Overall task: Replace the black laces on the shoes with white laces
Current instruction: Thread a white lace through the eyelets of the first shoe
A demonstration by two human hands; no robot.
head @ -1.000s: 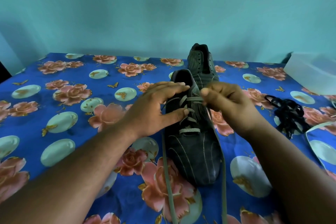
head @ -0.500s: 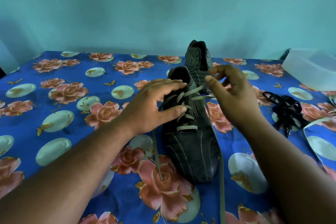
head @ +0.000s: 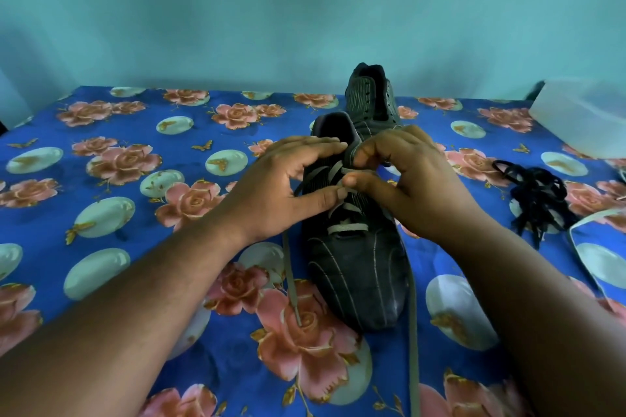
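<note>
A dark shoe (head: 359, 267) stands toe toward me on the flowered blue cloth, part-laced with a white lace (head: 347, 228). My left hand (head: 277, 186) rests on the shoe's left side, fingers stretched over the opening and thumb pressing near the eyelets. My right hand (head: 406, 179) pinches the lace at an upper eyelet between thumb and curled fingers. The lace's two loose ends (head: 412, 332) trail down past the toe. A second dark shoe (head: 371, 98) with no lace stands behind. The removed black laces (head: 535, 193) lie in a heap at the right.
A translucent plastic box (head: 582, 115) sits at the back right. Another white lace (head: 589, 223) curves along the right edge of the cloth (head: 101, 213). A teal wall closes the far side.
My right hand came down from above the shoe's opening and now pinches the lace at the upper eyelets. The left lace end slid upward. My left hand stayed on the shoe.
</note>
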